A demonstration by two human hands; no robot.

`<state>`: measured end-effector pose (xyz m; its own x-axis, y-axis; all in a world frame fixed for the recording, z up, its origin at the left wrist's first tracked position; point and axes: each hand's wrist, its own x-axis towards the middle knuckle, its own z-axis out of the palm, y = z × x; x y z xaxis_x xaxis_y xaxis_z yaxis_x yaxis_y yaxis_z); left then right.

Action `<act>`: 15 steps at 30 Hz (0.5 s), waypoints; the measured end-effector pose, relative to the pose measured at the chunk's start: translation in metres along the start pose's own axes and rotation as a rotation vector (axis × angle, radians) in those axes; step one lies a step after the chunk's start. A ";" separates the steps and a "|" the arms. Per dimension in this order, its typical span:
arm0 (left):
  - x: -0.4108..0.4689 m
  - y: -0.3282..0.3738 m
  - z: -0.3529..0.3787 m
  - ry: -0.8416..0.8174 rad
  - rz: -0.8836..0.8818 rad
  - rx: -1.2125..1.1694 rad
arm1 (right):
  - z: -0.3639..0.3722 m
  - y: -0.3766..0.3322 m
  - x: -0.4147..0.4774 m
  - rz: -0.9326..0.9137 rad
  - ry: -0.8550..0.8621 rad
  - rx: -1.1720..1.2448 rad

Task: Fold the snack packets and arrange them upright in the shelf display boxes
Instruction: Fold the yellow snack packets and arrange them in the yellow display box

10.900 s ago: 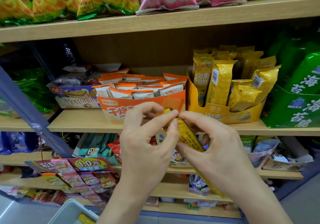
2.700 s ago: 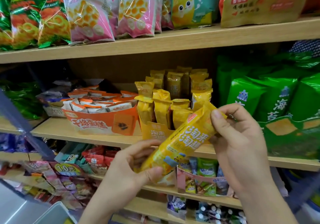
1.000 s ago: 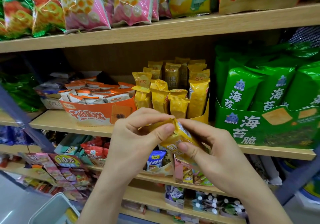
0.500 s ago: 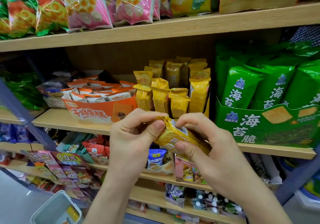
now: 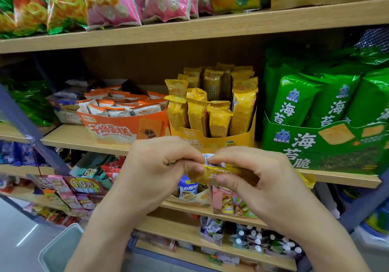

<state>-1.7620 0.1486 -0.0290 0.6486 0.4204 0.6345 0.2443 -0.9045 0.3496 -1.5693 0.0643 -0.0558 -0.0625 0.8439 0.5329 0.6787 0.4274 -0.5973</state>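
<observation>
Head view: we pinch the yellow snack packet [image 5: 212,173] between thumbs and curled fingers of both hands, left hand [image 5: 160,170] on its left end, right hand [image 5: 263,184] over its middle, just in front of and below the yellow display box [image 5: 237,140]. Against half a second ago, the packet lies flatter, white seam up. Our fingers cover most of it, so we cannot tell how far it is folded. A pale bin [image 5: 61,239] is cut off at lower left.
</observation>
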 end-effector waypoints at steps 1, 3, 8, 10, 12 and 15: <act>-0.002 -0.001 -0.001 0.022 0.002 0.010 | -0.003 0.001 -0.001 0.014 -0.040 -0.031; -0.004 -0.004 -0.003 0.081 -0.012 0.033 | -0.009 0.006 -0.002 0.075 -0.098 -0.100; -0.010 -0.012 -0.007 0.138 -0.051 0.114 | -0.003 0.009 -0.002 0.074 0.060 -0.171; -0.011 -0.011 -0.005 0.096 -0.034 0.187 | 0.001 0.009 -0.002 0.046 0.112 -0.188; -0.012 -0.008 0.000 0.035 0.005 0.269 | 0.003 0.008 -0.001 0.011 0.144 -0.210; -0.014 -0.003 0.010 -0.001 0.049 0.406 | 0.009 0.003 0.000 -0.036 0.160 -0.254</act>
<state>-1.7646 0.1452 -0.0456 0.6667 0.3765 0.6432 0.4782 -0.8781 0.0182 -1.5735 0.0684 -0.0633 0.0122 0.7594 0.6505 0.8407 0.3444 -0.4179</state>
